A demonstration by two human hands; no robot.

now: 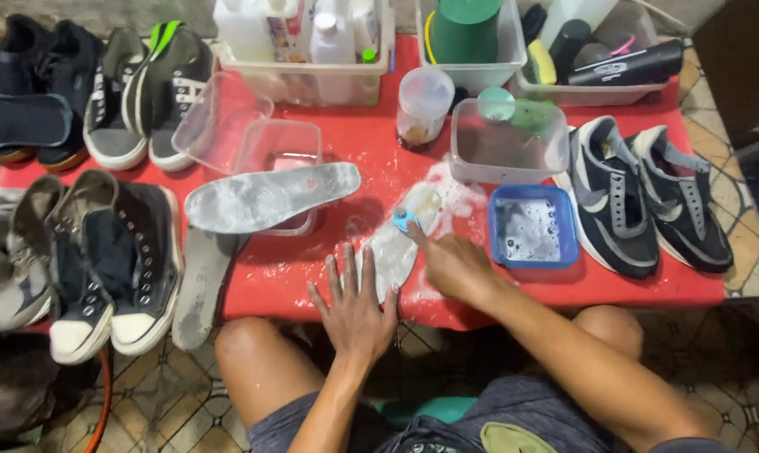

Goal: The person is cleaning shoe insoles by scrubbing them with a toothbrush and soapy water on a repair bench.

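A person seated at the near edge of a red tabletop (329,277) works on a pale shoe insole (400,243) lying wet and soapy close to that edge, near its middle. The left hand (354,306) lies flat on the insole's near end, fingers spread wide and gripping nothing. The right hand (455,264) has its grip closed around a small brush with a blue head (405,220), pressed against the insole's upper half amid white foam.

Just right of the hands, a blue square tub (532,228) holds sudsy water. Behind it stands a clear plastic container (507,141), with a small clear cup (423,105) to its left. A second grey insole (270,197) rests across another clear container (279,147) left of centre, and a third insole (199,285) overhangs the near edge.

A pair of dark sneakers with grey trim (648,197) sits at the right edge. Black high-top canvas shoes (115,260) crowd the near left corner, with more dark canvas shoes (140,96) at the far left corner. Along the far edge, plastic bins hold white bottles (312,38), a green bucket (463,29) and dark canisters (623,63).
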